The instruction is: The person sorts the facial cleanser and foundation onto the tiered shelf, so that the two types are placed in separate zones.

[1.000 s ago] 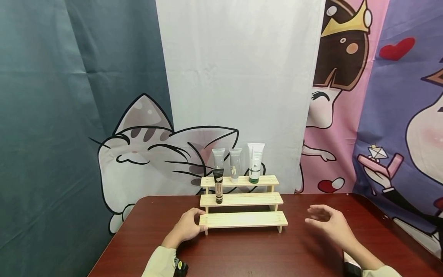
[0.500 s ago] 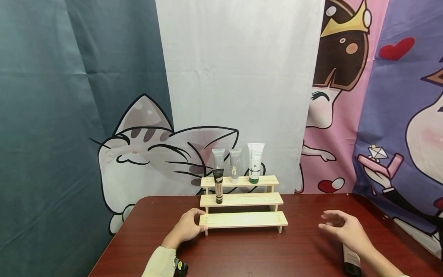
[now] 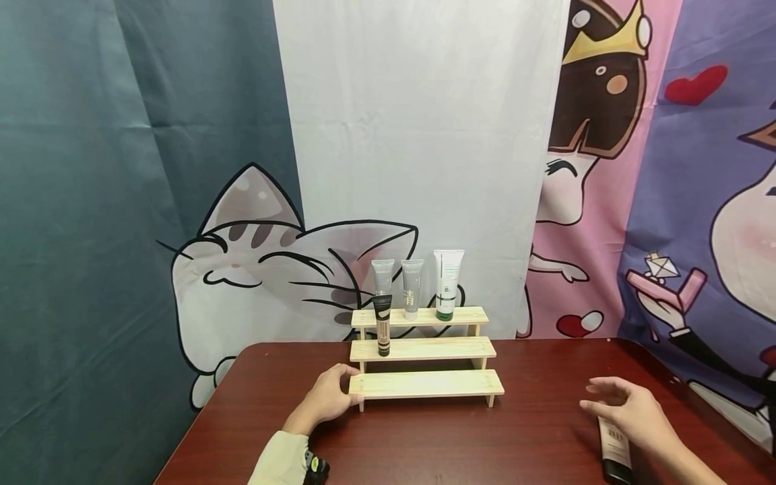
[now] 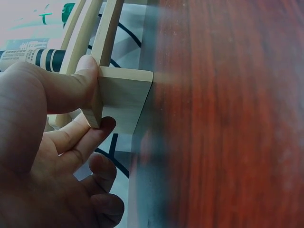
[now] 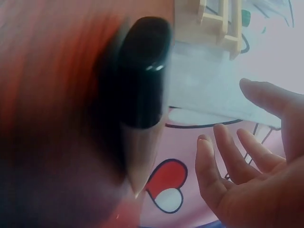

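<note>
My left hand [image 3: 327, 396] pinches the left end of the lowest step of a three-tier wooden display stand [image 3: 424, 384]. In the left wrist view the thumb lies on the step's board [image 4: 105, 35], with fingertips beneath it. On the table's right side lies a beige tube with a black cap [image 3: 615, 448], its cap toward the near edge. Above its far end hovers my right hand [image 3: 636, 411], fingers loosely bent and holding nothing. In the right wrist view the black cap [image 5: 145, 71] appears large and blurred, apart from the fingers.
Two grey tubes [image 3: 411, 286] and a white tube with a green cap [image 3: 447, 283] stand on the top step. A slim black-capped tube [image 3: 382, 327] stands at the middle step's left. The reddish-brown table [image 3: 485, 444] meets printed curtains [image 3: 424, 135] behind.
My right hand has moved right and toward me, from beside the stand to over the beige tube, more of which now shows. My left hand and the stand have stayed put.
</note>
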Tool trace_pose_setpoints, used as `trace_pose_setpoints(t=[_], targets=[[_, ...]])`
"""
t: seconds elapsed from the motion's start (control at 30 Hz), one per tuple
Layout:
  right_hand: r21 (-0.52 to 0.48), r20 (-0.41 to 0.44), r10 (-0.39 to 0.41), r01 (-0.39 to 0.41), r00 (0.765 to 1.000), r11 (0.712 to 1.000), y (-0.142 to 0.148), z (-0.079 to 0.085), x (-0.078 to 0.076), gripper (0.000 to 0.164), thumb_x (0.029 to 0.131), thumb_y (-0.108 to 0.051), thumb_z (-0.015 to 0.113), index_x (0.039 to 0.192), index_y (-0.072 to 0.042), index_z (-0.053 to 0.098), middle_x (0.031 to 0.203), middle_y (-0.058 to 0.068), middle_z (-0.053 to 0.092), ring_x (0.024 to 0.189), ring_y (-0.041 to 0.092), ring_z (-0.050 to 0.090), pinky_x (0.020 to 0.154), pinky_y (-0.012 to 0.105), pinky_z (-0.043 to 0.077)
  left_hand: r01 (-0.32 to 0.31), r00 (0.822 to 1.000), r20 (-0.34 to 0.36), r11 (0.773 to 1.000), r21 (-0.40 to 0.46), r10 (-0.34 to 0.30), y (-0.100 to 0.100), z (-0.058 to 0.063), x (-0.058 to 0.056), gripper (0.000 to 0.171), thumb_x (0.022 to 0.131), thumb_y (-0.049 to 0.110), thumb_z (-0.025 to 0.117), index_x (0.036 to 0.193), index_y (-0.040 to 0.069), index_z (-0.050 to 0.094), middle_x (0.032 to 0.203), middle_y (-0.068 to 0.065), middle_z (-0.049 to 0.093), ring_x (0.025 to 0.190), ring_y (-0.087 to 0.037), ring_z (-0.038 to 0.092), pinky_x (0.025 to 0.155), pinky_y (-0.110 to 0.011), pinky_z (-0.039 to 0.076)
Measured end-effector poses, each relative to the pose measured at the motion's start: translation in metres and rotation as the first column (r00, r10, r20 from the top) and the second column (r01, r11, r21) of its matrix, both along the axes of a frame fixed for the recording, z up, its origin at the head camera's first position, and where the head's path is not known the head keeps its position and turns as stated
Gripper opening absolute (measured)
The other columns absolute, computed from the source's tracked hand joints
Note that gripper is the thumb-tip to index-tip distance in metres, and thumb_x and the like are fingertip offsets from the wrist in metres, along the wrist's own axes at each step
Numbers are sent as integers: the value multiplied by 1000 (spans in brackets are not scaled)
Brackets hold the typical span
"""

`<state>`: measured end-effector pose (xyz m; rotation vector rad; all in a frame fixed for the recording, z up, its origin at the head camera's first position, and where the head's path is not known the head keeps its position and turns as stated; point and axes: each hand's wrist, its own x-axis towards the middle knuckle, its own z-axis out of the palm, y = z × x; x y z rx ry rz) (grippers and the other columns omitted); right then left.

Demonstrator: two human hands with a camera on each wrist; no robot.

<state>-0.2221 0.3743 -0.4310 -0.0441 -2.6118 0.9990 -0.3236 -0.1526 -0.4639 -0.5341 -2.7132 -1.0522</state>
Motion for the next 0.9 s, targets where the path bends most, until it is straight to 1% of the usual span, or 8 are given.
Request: trace_pose_setpoints(t=[0.17,0.23,0.3,0.4,0.53,0.6,0.8,0.9], targets=[[26,15,-16,16,1000,1000,6,-5,2,52,77,-29,86,115,1,68,102,15,73,80,-2,66,66,12,44,3,1000,7,1000,6,-3,0,-1,0,41,75,16,84,110,6,67,115,-11,65,117,-39,57,99,-56,42],[32,14,-21,21,1000,999,9,-7,3,53,76,-29,86,115,2,68,103,16,73,80,-3,65,65,13,44,3,1000,11,1000,9,-3,0,-2,0,41,75,16,84,110,6,67,114,-11,65,117,-38,57,99,-56,42],[47,32,-33,32,999,998,11,-7,3,55,76,-32,86,116,1,68,104,17,73,79,-1,63,63,18,46,5,1000,12,1000,14,-5,0,-2,1,41,74,16,85,110,6,67,114,-11,65,117,-39,57,99,-56,42],[102,46,-58,53,997,993,15,-7,4,58,75,-37,86,115,1,68,105,18,72,87,14,66,65,28,47,5,1000,13,1000,15,-6,0,-1,1,42,74,16,85,110,6,66,115,-11,65,117,-39,57,100,-56,42],[157,71,-77,65,995,985,21,-9,4,59,75,-41,86,113,1,69,106,21,71,101,43,63,71,41,47,6,1000,7,1000,14,-6,0,0,1,42,74,16,85,111,6,66,115,-11,65,117,-39,57,100,-56,42],[156,88,-75,61,993,986,22,-10,4,58,75,-40,85,113,1,69,106,21,71,104,47,60,71,43,47,5,1000,5,1000,15,-5,0,0,1,42,74,16,85,111,6,66,115,-11,65,117,-39,57,100,-56,42],[137,141,-62,43,988,990,22,-11,3,59,75,-40,85,114,2,68,99,15,74,102,42,63,70,36,46,5,1000,3,1000,16,-6,0,-1,0,42,74,16,85,110,6,66,114,-11,65,117,-39,57,100,-56,42],[140,161,-61,39,985,989,23,-10,3,60,75,-40,85,114,2,68,98,14,74,103,43,63,71,38,47,3,1000,4,1000,18,-4,0,-1,-1,41,74,16,84,110,6,67,114,-11,65,117,-38,57,100,-56,42]])
